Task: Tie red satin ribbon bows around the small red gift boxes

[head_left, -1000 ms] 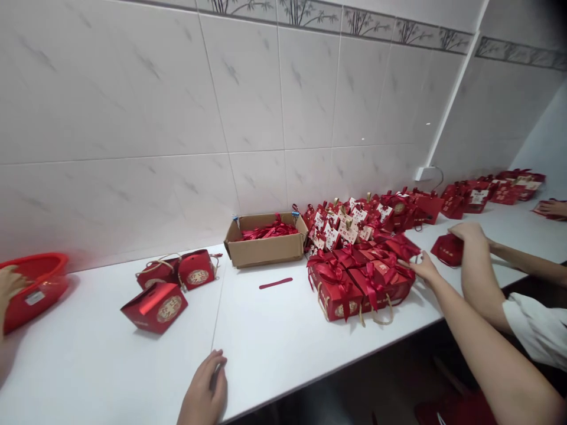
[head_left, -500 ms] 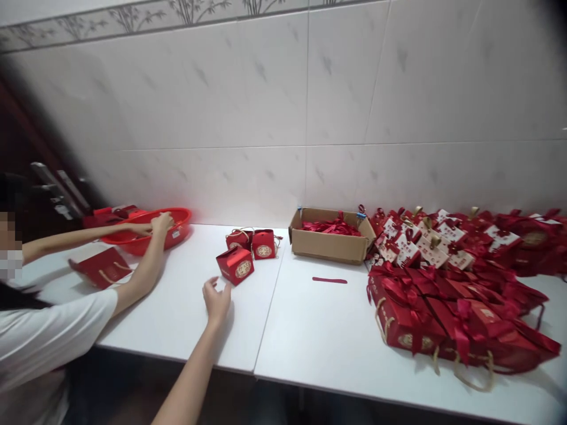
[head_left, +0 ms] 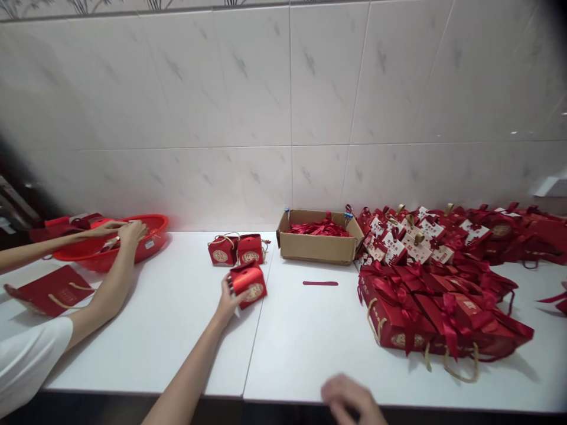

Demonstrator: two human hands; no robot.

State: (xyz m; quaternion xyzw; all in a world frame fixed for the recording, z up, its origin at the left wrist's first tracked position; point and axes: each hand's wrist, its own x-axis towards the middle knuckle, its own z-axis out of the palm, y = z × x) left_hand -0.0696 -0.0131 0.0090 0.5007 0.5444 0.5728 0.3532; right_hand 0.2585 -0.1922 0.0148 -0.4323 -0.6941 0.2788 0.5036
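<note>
My left hand point(head_left: 229, 300) grips a small red gift box point(head_left: 248, 282) with a gold emblem, holding it from its left side close to the table. Just behind it stand two more red boxes, one with a gold emblem and cord point(head_left: 222, 250) and the other beside it point(head_left: 250, 248). Low in the view, my right hand point(head_left: 349, 398) is at the table's front edge, blurred, with its fingers curled; whether anything is in them I cannot tell. A dark red ribbon strip point(head_left: 320, 283) lies flat between the hands and the cardboard box.
An open cardboard box point(head_left: 316, 247) holds red ribbons. To the right are bow-tied red boxes point(head_left: 443, 313) and a pile of red-and-white boxes point(head_left: 411, 236). On the left, a co-worker's hands reach into a red basin point(head_left: 155, 242), near a red bag point(head_left: 55, 289).
My left hand has closed on the front red box and moved it right, away from the two behind. My right hand has come into view. The view has turned slightly right.
</note>
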